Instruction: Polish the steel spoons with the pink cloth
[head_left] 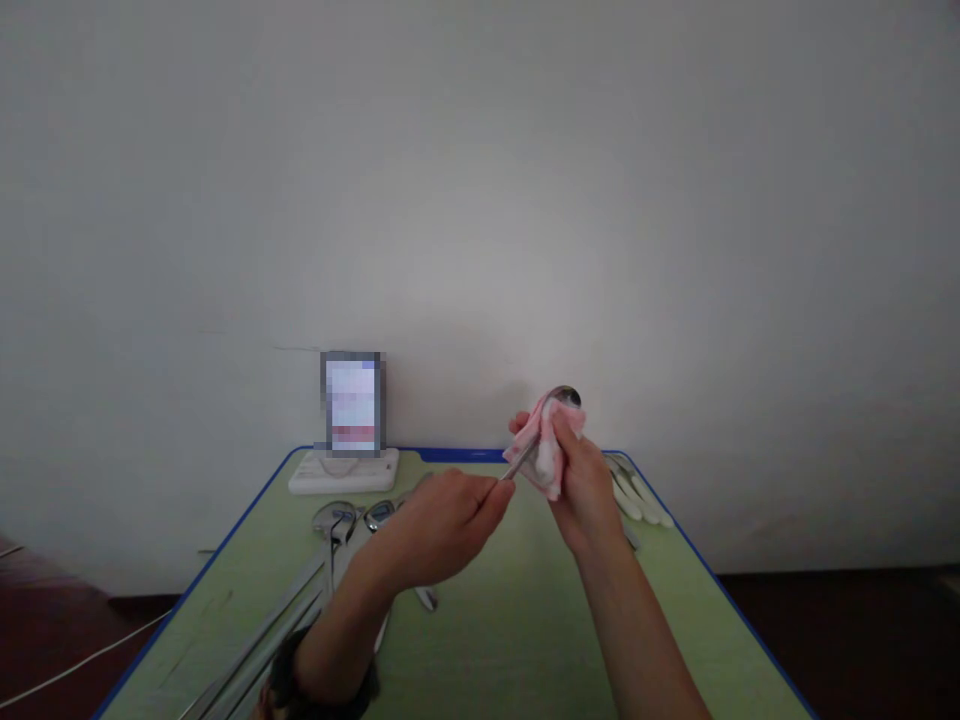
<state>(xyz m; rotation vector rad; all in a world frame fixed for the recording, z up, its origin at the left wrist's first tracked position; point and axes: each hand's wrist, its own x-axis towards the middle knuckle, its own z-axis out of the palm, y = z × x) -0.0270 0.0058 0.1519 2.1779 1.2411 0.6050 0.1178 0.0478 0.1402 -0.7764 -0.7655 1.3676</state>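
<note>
My left hand [454,525] is closed round the thin handle of a metal spoon [517,461], held tilted above the table with its bowl up and to the right. A pink and white cloth [551,470] is wrapped around the upper part of the spoon. My right hand [589,490] grips this cloth against the spoon just below the bowl, whose shiny rounded end sticks out above the fabric. Part of the handle is hidden inside my left fist. Beneath my left forearm lie several long-handled metal utensils [334,520], partly covered by the arm.
The green table [510,640] has a blue edge and stands against a grey wall. At its back left a phone [354,405] with a blurred screen stands on a white base [345,472]. Several white-handled utensils [641,500] lie at the right edge, partly behind my right hand.
</note>
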